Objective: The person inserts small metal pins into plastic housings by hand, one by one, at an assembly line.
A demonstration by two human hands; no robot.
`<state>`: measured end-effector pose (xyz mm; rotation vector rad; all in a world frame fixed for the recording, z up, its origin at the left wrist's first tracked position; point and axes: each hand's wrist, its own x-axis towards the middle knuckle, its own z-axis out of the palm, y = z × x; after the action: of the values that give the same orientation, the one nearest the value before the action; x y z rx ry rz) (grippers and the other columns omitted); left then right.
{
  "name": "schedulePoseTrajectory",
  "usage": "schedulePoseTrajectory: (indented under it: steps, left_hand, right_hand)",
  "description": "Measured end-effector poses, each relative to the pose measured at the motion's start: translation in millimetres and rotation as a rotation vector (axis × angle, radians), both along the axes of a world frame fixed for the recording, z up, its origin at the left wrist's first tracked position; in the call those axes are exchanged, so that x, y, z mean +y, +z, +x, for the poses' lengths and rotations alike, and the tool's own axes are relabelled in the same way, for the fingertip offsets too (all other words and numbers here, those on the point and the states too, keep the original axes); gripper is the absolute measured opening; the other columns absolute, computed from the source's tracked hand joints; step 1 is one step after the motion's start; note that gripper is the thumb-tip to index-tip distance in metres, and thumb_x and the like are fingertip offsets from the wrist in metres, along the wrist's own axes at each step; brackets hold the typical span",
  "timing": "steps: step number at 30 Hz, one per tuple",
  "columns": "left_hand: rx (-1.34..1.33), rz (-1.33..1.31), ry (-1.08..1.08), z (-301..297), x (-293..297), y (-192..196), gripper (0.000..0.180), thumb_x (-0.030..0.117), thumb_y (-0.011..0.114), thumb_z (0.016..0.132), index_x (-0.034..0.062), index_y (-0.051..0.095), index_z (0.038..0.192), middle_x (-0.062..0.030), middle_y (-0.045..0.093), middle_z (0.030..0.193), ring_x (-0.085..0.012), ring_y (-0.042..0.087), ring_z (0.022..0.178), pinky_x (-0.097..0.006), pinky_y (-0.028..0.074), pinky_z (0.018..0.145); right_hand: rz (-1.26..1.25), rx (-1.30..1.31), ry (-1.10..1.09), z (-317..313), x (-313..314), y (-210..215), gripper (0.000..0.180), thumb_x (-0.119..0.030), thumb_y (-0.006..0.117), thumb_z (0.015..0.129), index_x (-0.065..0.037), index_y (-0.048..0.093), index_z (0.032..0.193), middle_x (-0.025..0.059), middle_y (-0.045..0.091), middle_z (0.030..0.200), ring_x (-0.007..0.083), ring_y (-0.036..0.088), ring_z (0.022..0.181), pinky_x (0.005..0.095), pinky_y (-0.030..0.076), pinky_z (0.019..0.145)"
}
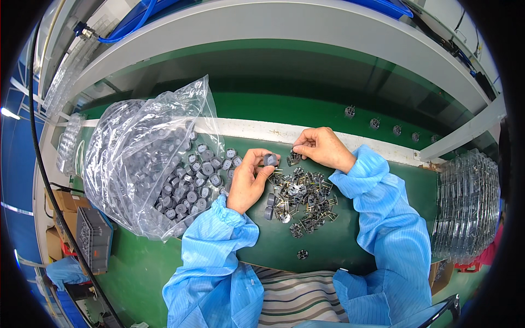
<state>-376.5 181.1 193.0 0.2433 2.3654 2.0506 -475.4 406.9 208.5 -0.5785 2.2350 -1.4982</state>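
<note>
Over the green work surface, my left hand [249, 181] pinches a round grey cap [270, 159] between thumb and fingers. Just right of it, my right hand [324, 150] has its fingertips closed on a small black part with metal pins [293, 158]. The two parts are close together but look apart. Below both hands lies a loose heap of black pinned parts [306, 197]. A couple of grey caps [269, 212] rest at the heap's left edge. One dark part [302, 254] sits alone nearer to me.
Left of my hands, a large clear plastic bag [136, 158] spills many grey caps [188, 188] onto the surface. Beyond a white rail [262, 128], several parts [374, 123] stand in a row on a green strip. Stacked clear trays [467, 205] stand at the right. A grey crate [93, 240] is lower left.
</note>
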Motion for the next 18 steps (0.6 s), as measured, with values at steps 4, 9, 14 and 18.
schedulePoseTrajectory:
  steps: [4, 9, 14, 18]
  left_hand:
    - [-0.062, 0.074, -0.052, 2, 1, 4, 0.026, -0.007, 0.058, 0.097, -0.0011, 0.051, 0.122, -0.0131, 0.073, 0.114, -0.0151, 0.069, 0.103, -0.028, 0.054, 0.091]
    - [-0.004, -0.071, -0.172, 3, -1, 6, 0.028, -0.005, 0.072, 0.090, -0.0018, 0.060, 0.115, -0.0122, 0.074, 0.108, -0.0112, 0.069, 0.092, -0.023, 0.054, 0.076]
    - [-0.025, -0.001, 0.046, 4, 1, 9, 0.032, -0.004, 0.077, 0.086, -0.0015, 0.065, 0.116, -0.0087, 0.074, 0.102, -0.0082, 0.066, 0.085, -0.022, 0.052, 0.070]
    - [0.003, 0.005, 0.094, 1, 3, 10, 0.038, -0.004, 0.078, 0.085, -0.0013, 0.065, 0.120, -0.0070, 0.074, 0.099, -0.0074, 0.065, 0.082, -0.023, 0.053, 0.071]
  right_hand:
    - [0.036, 0.214, -0.038, -4, 3, -10, 0.015, -0.010, 0.079, 0.086, 0.003, 0.073, 0.090, 0.0067, 0.073, 0.079, 0.0095, 0.067, 0.071, 0.0261, 0.055, 0.064]
    - [0.091, 0.190, -0.176, -3, 5, -6, 0.015, -0.012, 0.077, 0.082, 0.000, 0.075, 0.091, 0.0111, 0.074, 0.080, 0.0217, 0.072, 0.072, 0.0351, 0.057, 0.068]
    - [0.486, 0.450, -0.116, 3, 8, 6, 0.012, -0.009, 0.076, 0.080, -0.004, 0.073, 0.090, 0.0115, 0.070, 0.083, 0.0362, 0.067, 0.082, 0.0461, 0.055, 0.078]
    - [0.283, 0.665, 0.100, -3, 17, 8, 0.013, -0.008, 0.074, 0.082, -0.009, 0.071, 0.095, 0.0084, 0.060, 0.096, 0.0298, 0.058, 0.103, 0.0426, 0.051, 0.086]
